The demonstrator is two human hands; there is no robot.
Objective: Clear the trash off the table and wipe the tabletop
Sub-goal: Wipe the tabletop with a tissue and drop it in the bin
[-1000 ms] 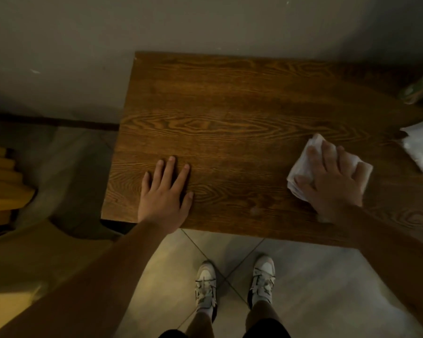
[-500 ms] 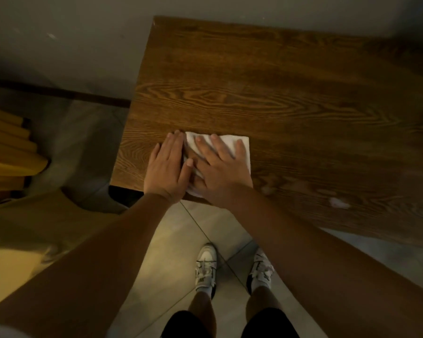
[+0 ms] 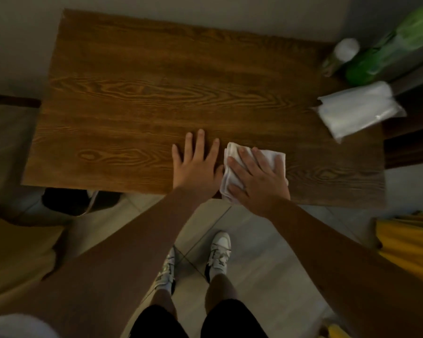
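Shoes (image 3: 219,254) stand on the tiles below me. At the near worktop (image 3: 132,113) edge, my right hand (image 3: 259,181) lies spread flat on the cloth (image 3: 231,164), pinning it, not clamped; my left hand (image 3: 195,164) rests flat, fingers apart, just beside it. The cloth's near corner overhangs the edge, so a pull toward me could drag it off. Its long axis seems to run left to right. Farther right lie a plastic pack (image 3: 359,109), a bottle (image 3: 340,57) and something green (image 3: 391,45); a careless sweep could knock them.
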